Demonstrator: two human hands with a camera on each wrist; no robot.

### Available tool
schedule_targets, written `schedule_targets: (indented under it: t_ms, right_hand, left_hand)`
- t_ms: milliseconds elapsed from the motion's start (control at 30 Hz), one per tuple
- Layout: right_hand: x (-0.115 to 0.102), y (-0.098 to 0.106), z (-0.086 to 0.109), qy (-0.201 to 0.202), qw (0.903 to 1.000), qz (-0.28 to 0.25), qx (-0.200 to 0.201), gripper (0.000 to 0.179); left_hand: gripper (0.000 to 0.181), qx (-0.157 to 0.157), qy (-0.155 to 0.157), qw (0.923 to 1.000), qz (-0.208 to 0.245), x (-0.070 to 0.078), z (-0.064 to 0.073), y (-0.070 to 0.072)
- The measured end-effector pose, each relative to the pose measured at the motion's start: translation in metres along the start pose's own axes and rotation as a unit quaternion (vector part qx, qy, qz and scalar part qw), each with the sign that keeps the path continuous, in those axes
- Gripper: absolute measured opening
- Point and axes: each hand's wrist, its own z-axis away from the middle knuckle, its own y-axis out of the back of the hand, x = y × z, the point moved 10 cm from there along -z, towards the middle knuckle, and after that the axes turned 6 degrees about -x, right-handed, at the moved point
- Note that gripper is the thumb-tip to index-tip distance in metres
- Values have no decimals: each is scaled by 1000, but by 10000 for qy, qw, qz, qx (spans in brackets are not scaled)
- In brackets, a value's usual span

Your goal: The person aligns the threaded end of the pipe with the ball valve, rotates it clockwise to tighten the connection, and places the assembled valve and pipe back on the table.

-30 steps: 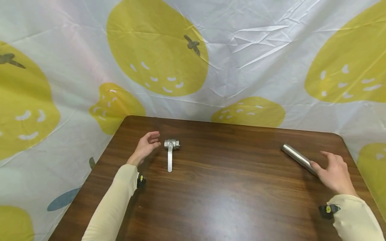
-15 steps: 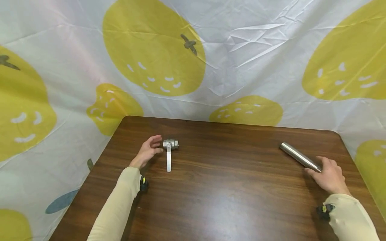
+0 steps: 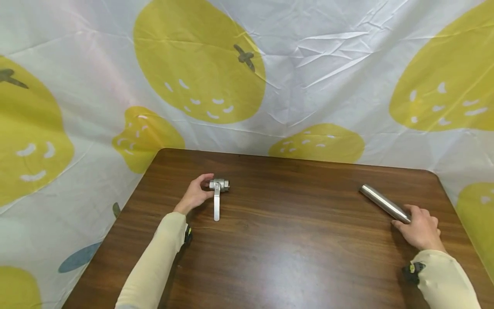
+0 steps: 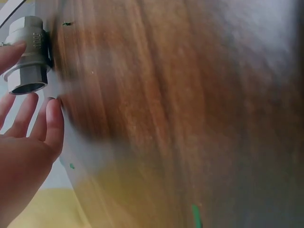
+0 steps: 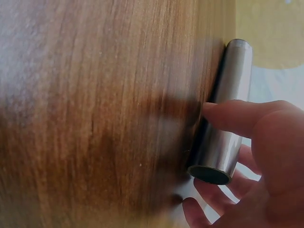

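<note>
A silver ball valve (image 3: pixel 219 185) with a long flat lever lies on the brown table at the left. My left hand (image 3: pixel 195 194) is at the valve's left end, thumb in front and fingers behind. In the left wrist view the thumb overlaps the valve body (image 4: pixel 29 45), while the fingertips stay just short of its hexagonal end. At the right lies a steel tube (image 3: pixel 384 203). Around its near end my right hand (image 3: pixel 420 227) spreads thumb and fingers; in the right wrist view the thumb crosses in front of the tube (image 5: pixel 223 142). Firm contact is not visible for either hand.
The wood-grain table (image 3: pixel 285 240) has rounded far corners. A white cloth (image 3: pixel 320 86) printed with yellow fruit hangs along its back and sides. A wide stretch of tabletop lies between the valve and the tube.
My left hand has moved right, up to the valve's end. My right hand has shifted slightly left and lower around the tube's near end. Valve and tube lie as before.
</note>
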Motion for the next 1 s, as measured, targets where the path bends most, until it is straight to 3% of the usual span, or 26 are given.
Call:
schedule_targets:
  t_ms: [300, 533, 1000]
  right_hand:
    - [0, 1, 3, -61, 10000, 63, -21, 54]
    - [-1, 2, 0, -4, 9999, 102, -24, 52]
    - [-1, -2, 2, 169, 9996, 247, 19, 48]
  left_hand:
    - [61, -174, 81, 9993, -316, 1, -7, -8]
    - [59, -105, 175, 9987, -477, -2, -10, -6]
    - [65, -224, 26, 9965, -806, -1, -15, -13]
